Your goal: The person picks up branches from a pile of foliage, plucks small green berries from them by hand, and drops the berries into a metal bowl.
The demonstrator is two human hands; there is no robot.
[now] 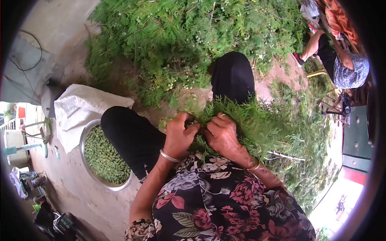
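Note:
A leafy evergreen branch [237,110], with flat scaly sprays like cypress, lies across my lap and between my hands. My right hand [222,134], with a ring on one finger, is closed around part of this branch. Close beside it, my left hand [179,132] is pinched at the left end of the foliage; whatever its fingertips hold is hidden. A metal basin [83,150] full of small green seed cones [105,158] stands on the floor left of my knee.
A white sack [86,106] lies behind the basin. Cut evergreen branches [185,32] are heaped in front of me, with more [301,160] at my right. Another person [349,70] sits at the upper right. A cable [40,48] runs at the upper left.

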